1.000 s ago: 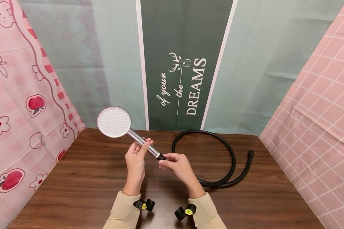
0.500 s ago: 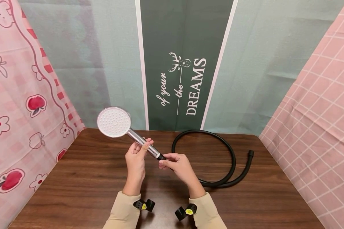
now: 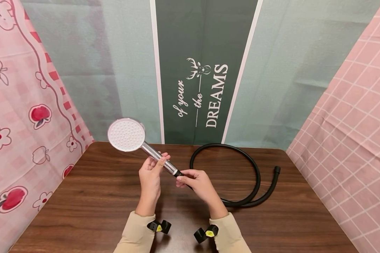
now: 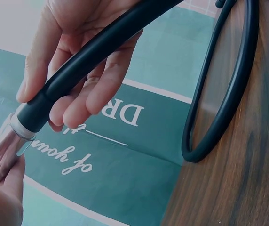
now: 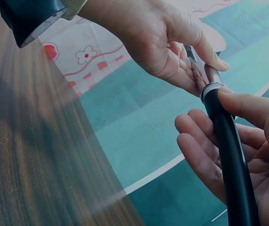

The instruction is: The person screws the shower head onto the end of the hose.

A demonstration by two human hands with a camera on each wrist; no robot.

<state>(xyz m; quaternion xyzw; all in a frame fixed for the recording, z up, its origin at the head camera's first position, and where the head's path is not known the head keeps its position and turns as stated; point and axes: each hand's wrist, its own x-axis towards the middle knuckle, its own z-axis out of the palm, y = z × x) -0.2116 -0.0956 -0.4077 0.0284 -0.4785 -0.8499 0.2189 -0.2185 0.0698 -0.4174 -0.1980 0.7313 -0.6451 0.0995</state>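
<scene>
- Principal relation: one straight axis shared by the handle (image 3: 153,151) and the fitting (image 3: 178,173) of the hose (image 3: 258,172), meeting at the pale collar (image 4: 22,127).
- Direction of axis: in the head view it slants from far left, at the shower head (image 3: 126,134), to near right, at the fitting; the whole is held above the table (image 3: 92,196).
- Left hand (image 3: 150,176): grips the handle between collar and spray face, thumb across the near side, fingers behind. The shower head lies beyond these fingers, up and to the left, its white spray face turned toward the head camera.
- Right hand (image 3: 197,182): pinches the fitting, thumb on one side, fingers on the other. It is the hand nearer the joint; the collar lies just beyond its thumb tip, toward the left hand.
- Joint: fitting and collar touch end to end, with no evident tilt between them. How firmly they are joined cannot be told.
- Hose: passes back from the fitting under the right hand, then lies in a wide loop on the table to the right; its free end (image 3: 277,169) is well apart from both hands.
- Judgement: any twist or pull at the joint would depend on this alignment, the left hand steadying the handle and the right acting along or about the same line.
</scene>
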